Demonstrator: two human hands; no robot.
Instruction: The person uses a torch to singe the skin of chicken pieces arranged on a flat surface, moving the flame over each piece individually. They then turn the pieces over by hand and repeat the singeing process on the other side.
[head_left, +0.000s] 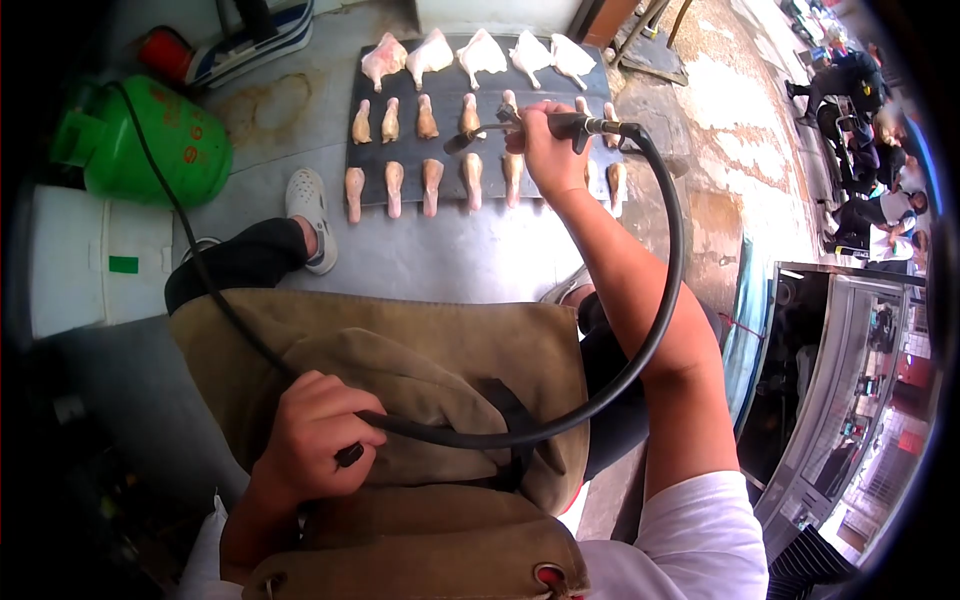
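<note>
Left hand [312, 440] sits nearest the camera, low in the view over a tan apron [420, 350] that covers the lap, its fingers clenched round a black hose [640, 360]. From that fist the hose runs right across the apron, loops up outside the right forearm and bends over to meet the rear end of a torch [545, 127]. A second, thinner stretch of hose leaves the fist the other way, climbing up and left to a green gas cylinder [150, 140] that lies on the floor beside a white box [95, 260].

Right hand [548, 150] is stretched out well ahead of the body, closed firmly round the torch handle, with the metal nozzle sticking out to the left of the knuckles. The torch hangs just above a dark tray [455, 215] laid on the grey floor. On the tray, chicken pieces [430, 120] lie in three rows: larger cuts along the far edge, legs in the middle and near rows. The nozzle tip sits over the middle row, and the hand itself hides part of the legs on the right.

A foot in a white clog [310, 205] rests on the floor just left of the tray's near corner. Far right, people stand by a glass counter [860, 400].
</note>
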